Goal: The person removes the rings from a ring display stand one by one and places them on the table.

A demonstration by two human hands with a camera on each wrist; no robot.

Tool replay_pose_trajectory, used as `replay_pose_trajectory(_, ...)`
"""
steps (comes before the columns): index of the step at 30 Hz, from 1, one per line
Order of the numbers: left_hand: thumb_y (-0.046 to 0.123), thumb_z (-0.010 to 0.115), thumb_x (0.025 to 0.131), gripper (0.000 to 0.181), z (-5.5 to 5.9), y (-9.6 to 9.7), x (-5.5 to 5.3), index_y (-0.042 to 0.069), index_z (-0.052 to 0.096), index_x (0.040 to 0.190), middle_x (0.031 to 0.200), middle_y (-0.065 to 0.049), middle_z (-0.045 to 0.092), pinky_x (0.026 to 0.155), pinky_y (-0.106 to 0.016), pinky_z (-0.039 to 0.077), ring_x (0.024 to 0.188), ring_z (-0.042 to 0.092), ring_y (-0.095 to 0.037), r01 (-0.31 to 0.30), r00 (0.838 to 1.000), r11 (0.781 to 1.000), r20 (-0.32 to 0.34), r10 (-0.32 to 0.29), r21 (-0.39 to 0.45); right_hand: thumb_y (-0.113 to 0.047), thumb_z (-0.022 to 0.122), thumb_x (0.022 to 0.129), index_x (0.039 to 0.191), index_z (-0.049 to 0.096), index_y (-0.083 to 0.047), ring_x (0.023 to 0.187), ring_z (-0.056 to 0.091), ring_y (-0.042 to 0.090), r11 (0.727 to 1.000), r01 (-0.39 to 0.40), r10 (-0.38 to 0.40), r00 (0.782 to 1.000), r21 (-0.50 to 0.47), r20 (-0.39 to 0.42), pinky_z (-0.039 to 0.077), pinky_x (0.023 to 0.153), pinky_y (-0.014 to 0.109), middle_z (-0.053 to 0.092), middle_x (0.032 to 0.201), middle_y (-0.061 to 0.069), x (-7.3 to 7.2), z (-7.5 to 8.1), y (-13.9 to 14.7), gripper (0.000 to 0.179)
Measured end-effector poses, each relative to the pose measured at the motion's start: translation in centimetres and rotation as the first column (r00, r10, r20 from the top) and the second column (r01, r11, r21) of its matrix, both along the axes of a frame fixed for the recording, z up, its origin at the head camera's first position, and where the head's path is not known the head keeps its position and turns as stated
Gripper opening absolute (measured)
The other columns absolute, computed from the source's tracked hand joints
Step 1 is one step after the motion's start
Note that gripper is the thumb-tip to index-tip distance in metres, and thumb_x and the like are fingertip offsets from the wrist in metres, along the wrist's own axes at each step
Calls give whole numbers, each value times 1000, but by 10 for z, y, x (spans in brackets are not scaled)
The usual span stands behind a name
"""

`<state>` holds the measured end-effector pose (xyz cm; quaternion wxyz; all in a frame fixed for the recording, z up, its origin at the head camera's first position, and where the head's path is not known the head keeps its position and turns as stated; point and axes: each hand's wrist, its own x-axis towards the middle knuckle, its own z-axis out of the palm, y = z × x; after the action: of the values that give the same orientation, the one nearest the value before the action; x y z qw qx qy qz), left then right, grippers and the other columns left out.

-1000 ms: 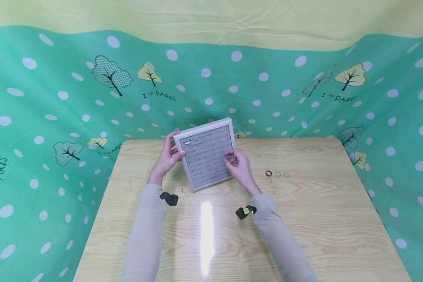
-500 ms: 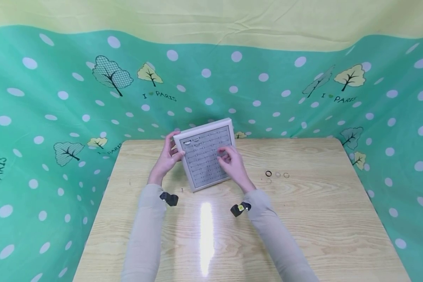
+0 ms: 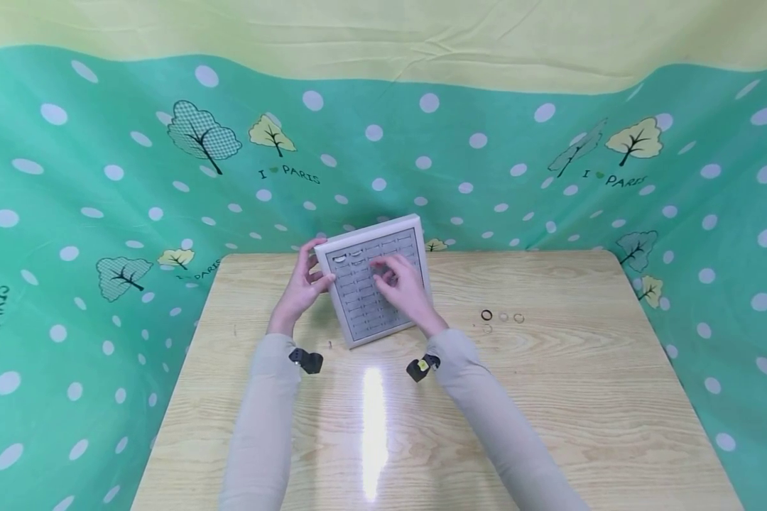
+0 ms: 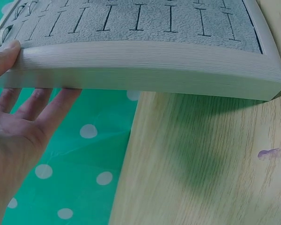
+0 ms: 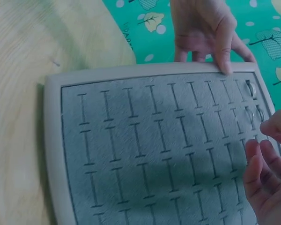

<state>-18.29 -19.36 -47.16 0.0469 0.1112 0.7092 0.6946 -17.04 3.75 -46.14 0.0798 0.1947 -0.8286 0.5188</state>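
Note:
My left hand (image 3: 303, 291) grips the upper left edge of a ring display tray (image 3: 371, 233), thumb on the frame and fingers beneath. The tray is tilted up, one lower corner at the table. Rows of slits cross its grey padded insert (image 5: 145, 171). Three rings sit in slits at the top left corner, among them a wide silver ring (image 5: 253, 90). My right hand (image 3: 405, 287) is over the upper middle of the insert, fingers bent, fingertips right beside the seated rings. I cannot tell whether a ring is between its fingertips.
On the wooden table (image 3: 581, 397), right of the tray, lie a black ring (image 3: 486, 319) and several thin pale rings (image 3: 519, 322). A tiny purplish object (image 4: 269, 153) lies near the tray's lower left corner. Green dotted cloth (image 3: 486, 170) hangs behind the table.
My right hand has moved left and slightly up across the insert, from the tray's right edge to near the seated rings. The left hand and tray have stayed put.

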Motion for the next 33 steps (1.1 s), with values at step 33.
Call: replay_pose_trajectory(33, -18, 54, 86, 76, 5, -5, -5, 18, 27, 147, 138, -29, 37, 79, -46, 57, 107, 54, -54, 46, 998, 998, 44, -44, -31, -8, 70, 87, 107, 70, -7, 61, 43, 10, 995, -38, 38, 999, 91, -3, 35, 53, 20, 51, 70, 0, -22, 19, -49, 20)
